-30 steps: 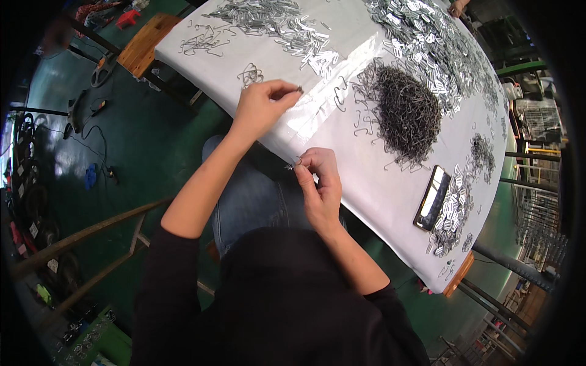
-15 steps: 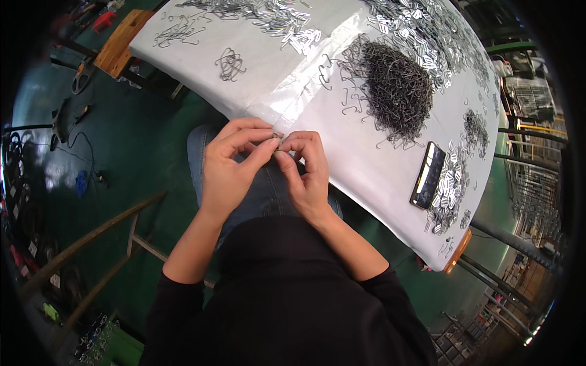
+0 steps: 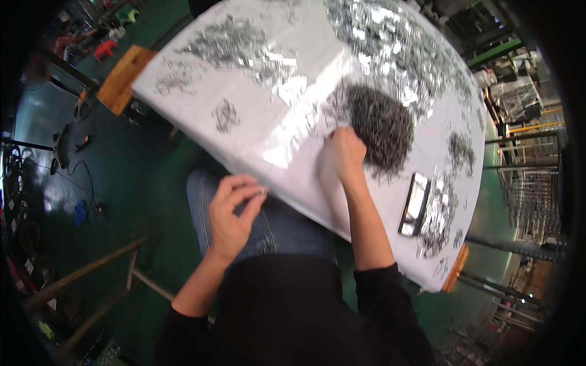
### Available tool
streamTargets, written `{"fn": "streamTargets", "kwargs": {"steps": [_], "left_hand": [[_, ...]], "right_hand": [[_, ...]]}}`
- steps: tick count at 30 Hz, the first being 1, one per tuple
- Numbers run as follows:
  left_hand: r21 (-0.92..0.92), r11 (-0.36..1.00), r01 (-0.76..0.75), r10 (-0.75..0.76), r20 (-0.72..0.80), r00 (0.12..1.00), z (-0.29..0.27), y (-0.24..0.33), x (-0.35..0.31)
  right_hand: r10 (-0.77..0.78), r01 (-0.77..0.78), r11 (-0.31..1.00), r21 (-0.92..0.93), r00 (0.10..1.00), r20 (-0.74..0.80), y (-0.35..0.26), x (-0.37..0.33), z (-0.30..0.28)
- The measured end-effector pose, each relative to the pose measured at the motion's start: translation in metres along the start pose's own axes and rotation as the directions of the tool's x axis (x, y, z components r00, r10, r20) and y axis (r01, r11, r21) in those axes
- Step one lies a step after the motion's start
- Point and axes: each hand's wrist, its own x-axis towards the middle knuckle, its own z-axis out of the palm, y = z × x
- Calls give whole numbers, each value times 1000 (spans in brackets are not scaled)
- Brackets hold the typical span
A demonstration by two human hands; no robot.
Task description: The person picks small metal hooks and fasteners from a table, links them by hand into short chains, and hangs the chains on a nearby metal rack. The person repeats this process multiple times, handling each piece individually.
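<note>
My left hand (image 3: pixel 231 215) is over my lap by the table's near edge, thumb and fingertips pinched on a small metal piece (image 3: pixel 264 191). Only a bit of that piece shows, so its shape is unclear. Out over the white-covered table (image 3: pixel 305 183), my right hand (image 3: pixel 347 151) is closed at the left side of a dense heap of dark wire hooks (image 3: pixel 386 125). Its fingertips point down and away, and what they hold, if anything, is hidden. Some loose hooks lie beside that heap.
Shiny flat metal pieces (image 3: pixel 381 43) spread across the far side, with another group (image 3: pixel 232 46) farther left. Small hook clusters (image 3: pixel 226 116) lie near the left edge. A phone (image 3: pixel 415 204) lies at right beside more metal pieces (image 3: pixel 438 219). A wooden frame (image 3: pixel 91 262) stands lower left.
My hands have parted. The right one moved from above my lap up and right to the hook heap; the left moved slightly down, keeping its pinch. The view has shifted a little.
</note>
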Motion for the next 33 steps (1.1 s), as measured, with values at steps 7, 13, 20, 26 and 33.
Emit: {"fn": "streamTargets", "kwargs": {"steps": [7, 13, 20, 26, 33], "left_hand": [[-45, 999, 13, -14, -24, 1000, -1, 6, 3], [-15, 1000, -4, 3, -57, 998, 0, -3, -1], [-24, 1000, -7, 5, -77, 997, -3, -2, -2], [-46, 998, 36, -40, -79, 996, -5, -2, -3], [-18, 1000, 17, -19, -79, 997, -1, -7, -2]], "right_hand": [[-79, 59, 889, 454, 997, 24, -12, -18, -13], [-216, -279, 207, 938, 922, 322, -47, -71, -42], [-305, -261, 144, 954, 906, 294, -74, -110, -53], [-242, -286, 36, 958, 927, 286, -85, -110, -41], [-200, -72, 44, 996, 977, 79, -92, -110, -30]]}}
